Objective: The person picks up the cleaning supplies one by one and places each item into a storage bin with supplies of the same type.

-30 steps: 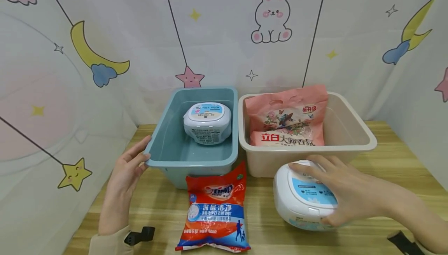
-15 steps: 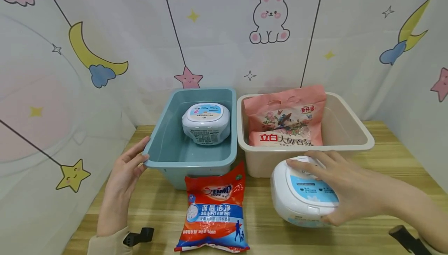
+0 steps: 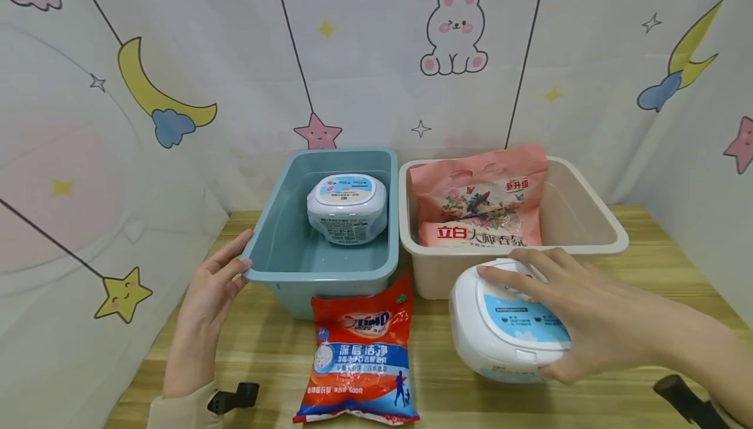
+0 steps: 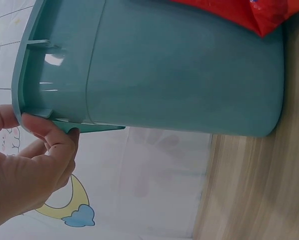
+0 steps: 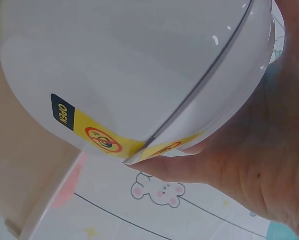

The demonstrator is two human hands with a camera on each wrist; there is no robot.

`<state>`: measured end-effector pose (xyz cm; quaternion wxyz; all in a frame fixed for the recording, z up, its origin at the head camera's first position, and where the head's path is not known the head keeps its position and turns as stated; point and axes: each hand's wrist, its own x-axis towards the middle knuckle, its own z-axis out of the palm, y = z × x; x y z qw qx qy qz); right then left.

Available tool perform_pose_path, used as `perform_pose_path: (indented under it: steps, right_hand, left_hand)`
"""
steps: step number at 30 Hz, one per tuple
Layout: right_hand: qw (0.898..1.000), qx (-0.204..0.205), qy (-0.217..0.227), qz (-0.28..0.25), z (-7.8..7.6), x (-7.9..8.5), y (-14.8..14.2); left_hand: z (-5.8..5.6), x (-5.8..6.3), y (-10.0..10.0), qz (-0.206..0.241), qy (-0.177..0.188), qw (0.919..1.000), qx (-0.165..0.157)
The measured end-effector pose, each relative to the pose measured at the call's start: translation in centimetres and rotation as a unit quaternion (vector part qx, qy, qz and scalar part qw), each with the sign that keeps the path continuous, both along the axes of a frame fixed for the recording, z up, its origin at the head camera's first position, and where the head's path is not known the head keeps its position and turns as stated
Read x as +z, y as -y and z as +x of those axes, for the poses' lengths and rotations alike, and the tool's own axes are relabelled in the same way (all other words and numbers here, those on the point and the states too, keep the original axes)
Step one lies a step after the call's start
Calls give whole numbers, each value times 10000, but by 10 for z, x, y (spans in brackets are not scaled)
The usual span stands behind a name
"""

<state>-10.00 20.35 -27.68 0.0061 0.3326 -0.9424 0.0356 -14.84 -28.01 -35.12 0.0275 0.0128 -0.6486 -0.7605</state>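
My right hand (image 3: 579, 314) grips a white lidded plastic tub (image 3: 518, 321) with a blue label, fingers over its top and thumb at its lower edge. Tilted, the tub is in front of the beige bin (image 3: 438, 275). An "OPEN" mark shows on the tub (image 5: 114, 60) in the right wrist view. At the teal bin's (image 3: 323, 276) front left corner, my left hand (image 3: 208, 285) holds the rim between thumb and fingers. Inside that bin sits a similar white tub (image 3: 347, 210). A pink laundry detergent bag (image 3: 479, 200) leans in the beige bin.
A red and blue washing powder bag (image 3: 361, 357) lies in front of the teal bin, its top against the bin's front. The two bins stand side by side on a wooden table (image 3: 459, 403). Behind them hangs a white patterned curtain (image 3: 376, 56).
The white tub in my right hand has shifted slightly left and up, and its near end has risen a little. My left hand stays on the teal bin's rim.
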Motion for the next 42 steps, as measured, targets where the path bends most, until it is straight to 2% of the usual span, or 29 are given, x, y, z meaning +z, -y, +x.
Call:
perform_pose_path:
  steps: [4, 10, 17, 25, 42]
  right_hand:
    - [9999, -51, 105, 35, 1, 4, 3]
    - [9998, 84, -182, -30, 3, 8, 6]
    - [9998, -5, -218, 4, 6, 18, 6]
    - [9996, -124, 13, 240, 5, 30, 13]
    - [9986, 295, -440, 83, -5, 53, 30]
  left_hand:
    - [1, 1, 0, -40, 43, 10000, 15]
    - [1, 1, 0, -28, 41, 10000, 38]
    - [0, 1, 0, 116, -31, 9999, -15]
    - [-2, 0, 1, 91, -66, 9999, -16]
    - [-1, 1, 2, 153, -130, 9997, -157]
